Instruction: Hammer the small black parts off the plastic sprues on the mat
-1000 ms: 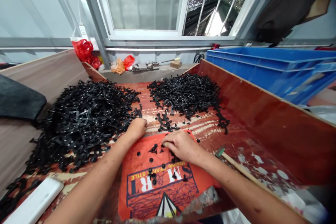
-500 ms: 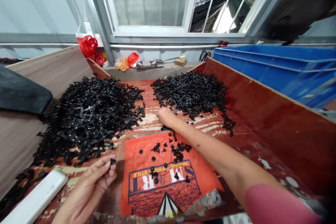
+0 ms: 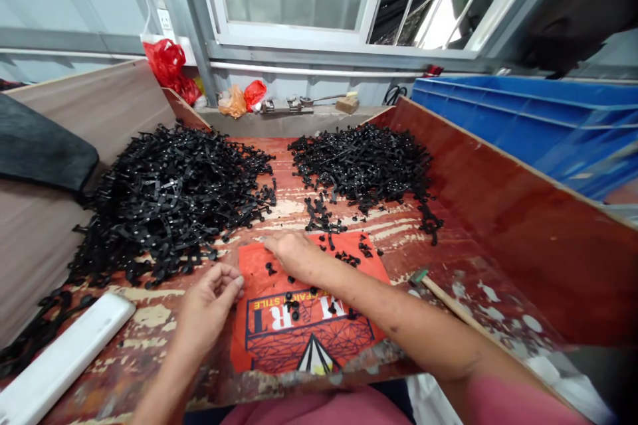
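Small black pieces are scattered over a printed orange sheet on the counter, with one big heap of black straps behind it to the left and another heap to the right. Left hand is just beside the sheet's left edge, fingers curled in and thumb near them, but honestly can't tell if anything's pinched in there. Right hand is palm-down over the sheet's far left part, fingers bent and the tips mostly hidden, so can't tell its grip either.
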Available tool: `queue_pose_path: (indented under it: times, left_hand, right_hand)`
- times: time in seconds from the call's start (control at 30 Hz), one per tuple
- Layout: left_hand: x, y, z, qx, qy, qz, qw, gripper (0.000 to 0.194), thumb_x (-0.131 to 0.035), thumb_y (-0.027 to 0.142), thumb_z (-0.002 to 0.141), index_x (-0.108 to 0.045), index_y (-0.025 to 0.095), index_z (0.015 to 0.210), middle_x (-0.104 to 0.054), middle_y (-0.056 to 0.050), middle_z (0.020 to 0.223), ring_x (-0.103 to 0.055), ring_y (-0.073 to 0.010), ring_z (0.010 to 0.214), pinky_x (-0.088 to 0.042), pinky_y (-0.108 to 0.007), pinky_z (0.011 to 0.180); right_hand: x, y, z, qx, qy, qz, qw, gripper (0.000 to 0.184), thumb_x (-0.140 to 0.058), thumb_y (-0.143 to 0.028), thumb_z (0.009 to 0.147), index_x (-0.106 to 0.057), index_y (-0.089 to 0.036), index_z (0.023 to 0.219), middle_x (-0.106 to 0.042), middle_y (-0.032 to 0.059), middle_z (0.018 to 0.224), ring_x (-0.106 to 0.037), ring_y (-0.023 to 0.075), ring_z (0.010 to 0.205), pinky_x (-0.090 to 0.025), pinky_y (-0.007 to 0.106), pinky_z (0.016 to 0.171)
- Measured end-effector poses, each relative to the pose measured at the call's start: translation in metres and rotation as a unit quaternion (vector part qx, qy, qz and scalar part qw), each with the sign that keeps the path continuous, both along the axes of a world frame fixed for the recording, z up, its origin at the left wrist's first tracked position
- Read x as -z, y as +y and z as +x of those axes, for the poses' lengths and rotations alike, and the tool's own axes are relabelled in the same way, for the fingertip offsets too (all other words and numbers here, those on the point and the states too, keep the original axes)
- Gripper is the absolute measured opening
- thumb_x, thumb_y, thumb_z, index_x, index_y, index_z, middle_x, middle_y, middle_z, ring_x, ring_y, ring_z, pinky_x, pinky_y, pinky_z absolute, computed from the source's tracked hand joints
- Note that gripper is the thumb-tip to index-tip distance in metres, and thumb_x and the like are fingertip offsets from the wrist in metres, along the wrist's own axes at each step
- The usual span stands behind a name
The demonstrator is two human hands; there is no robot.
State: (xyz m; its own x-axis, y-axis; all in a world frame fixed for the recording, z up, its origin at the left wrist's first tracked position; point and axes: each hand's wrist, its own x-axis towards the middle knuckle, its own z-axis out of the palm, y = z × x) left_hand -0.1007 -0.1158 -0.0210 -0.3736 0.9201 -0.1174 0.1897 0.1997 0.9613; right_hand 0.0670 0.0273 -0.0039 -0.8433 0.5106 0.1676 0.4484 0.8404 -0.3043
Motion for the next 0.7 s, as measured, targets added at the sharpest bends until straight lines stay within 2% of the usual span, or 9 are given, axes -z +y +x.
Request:
queue_pose_path:
  times: [0.07, 0.17, 0.23, 0.33, 0.43, 0.5, 0.57, 0.7]
  left_hand:
    - [0.003, 0.002, 0.004, 0.014, 0.094, 0.006, 0.995, 0.021, -0.063, 0.039, 0.083, -0.063, 0.02, 0.09, -0.065, 0.0, 0.076, -0.062, -0.0165, 0.07, -0.049, -0.027, 0.067]
    - [0.002, 0.013, 0.015, 0.07, 0.232, 0.02, 0.97, 0.016, -0.058, 0.033, 0.087, -0.067, 0.02, 0.092, -0.066, -0.002, 0.081, -0.062, -0.0178, 0.073, -0.048, -0.03, 0.07]
    - [0.0, 0.025, 0.023, 0.132, 0.318, 0.04, 0.938, 0.016, -0.056, 0.026, 0.089, -0.07, 0.021, 0.095, -0.067, -0.004, 0.087, -0.063, -0.0191, 0.08, -0.047, -0.031, 0.075]
    - [0.003, 0.039, 0.034, 0.206, 0.42, 0.03, 0.883, 0.022, -0.05, 0.018, 0.091, -0.072, 0.019, 0.093, -0.067, -0.008, 0.089, -0.064, -0.0217, 0.086, -0.047, -0.032, 0.079]
    - [0.008, 0.039, 0.037, 0.21, 0.481, 0.002, 0.851, 0.025, -0.045, 0.017, 0.093, -0.068, 0.018, 0.084, -0.065, -0.009, 0.085, -0.063, -0.0227, 0.083, -0.046, -0.032, 0.077]
    - [0.01, 0.032, 0.035, 0.195, 0.483, -0.004, 0.854, 0.024, -0.044, 0.016, 0.093, -0.065, 0.017, 0.083, -0.066, -0.009, 0.083, -0.063, -0.0227, 0.081, -0.045, -0.032, 0.077]
    - [0.007, 0.024, 0.031, 0.184, 0.459, -0.013, 0.869, 0.019, -0.045, 0.014, 0.091, -0.061, 0.018, 0.082, -0.066, -0.008, 0.082, -0.064, -0.0219, 0.081, -0.044, -0.031, 0.077]
    - [-0.002, 0.014, 0.022, 0.17, 0.426, -0.066, 0.886, 0.013, -0.048, 0.01, 0.083, -0.055, 0.02, 0.079, -0.066, -0.005, 0.081, -0.063, -0.0206, 0.079, -0.041, -0.029, 0.073]
  right_hand:
    - [0.0, 0.003, 0.009, 0.008, 0.014, -0.001, 1.0, 0.019, -0.064, -0.011, 0.088, -0.071, -0.016, 0.105, -0.075, 0.0081, 0.097, -0.068, 0.0209, 0.091, -0.049, 0.028, 0.079]
    - [-0.005, 0.002, 0.032, 0.037, 0.033, 0.011, 0.999, 0.025, -0.057, -0.01, 0.094, -0.068, -0.014, 0.116, -0.073, 0.011, 0.107, -0.065, 0.0203, 0.1, -0.047, 0.029, 0.087]
    - [-0.007, -0.006, 0.049, 0.026, 0.029, 0.02, 0.999, 0.022, -0.055, -0.009, 0.095, -0.07, -0.015, 0.109, -0.073, 0.01, 0.105, -0.064, 0.02, 0.099, -0.046, 0.03, 0.089]
    - [-0.005, -0.027, 0.062, -0.038, -0.001, 0.028, 0.999, 0.015, -0.063, -0.011, 0.092, -0.074, -0.02, 0.098, -0.072, 0.0037, 0.088, -0.062, 0.0181, 0.086, -0.046, 0.028, 0.081]
    - [0.004, -0.046, 0.061, -0.052, -0.027, 0.052, 0.997, 0.011, -0.062, -0.012, 0.094, -0.072, -0.014, 0.097, -0.069, 0.0076, 0.086, -0.06, 0.0215, 0.086, -0.045, 0.032, 0.079]
    - [0.008, -0.051, 0.059, -0.039, -0.034, 0.06, 0.997, 0.011, -0.061, -0.012, 0.094, -0.071, -0.011, 0.093, -0.068, 0.0101, 0.088, -0.058, 0.0228, 0.086, -0.045, 0.033, 0.078]
    - [0.008, -0.05, 0.058, -0.025, -0.035, 0.057, 0.997, 0.011, -0.06, -0.009, 0.093, -0.071, -0.011, 0.088, -0.068, 0.0098, 0.086, -0.058, 0.0223, 0.084, -0.045, 0.033, 0.078]
    - [-0.002, -0.047, 0.051, -0.014, -0.026, 0.043, 0.999, 0.015, -0.058, -0.009, 0.093, -0.07, -0.014, 0.086, -0.067, 0.0075, 0.086, -0.059, 0.0205, 0.084, -0.045, 0.031, 0.081]
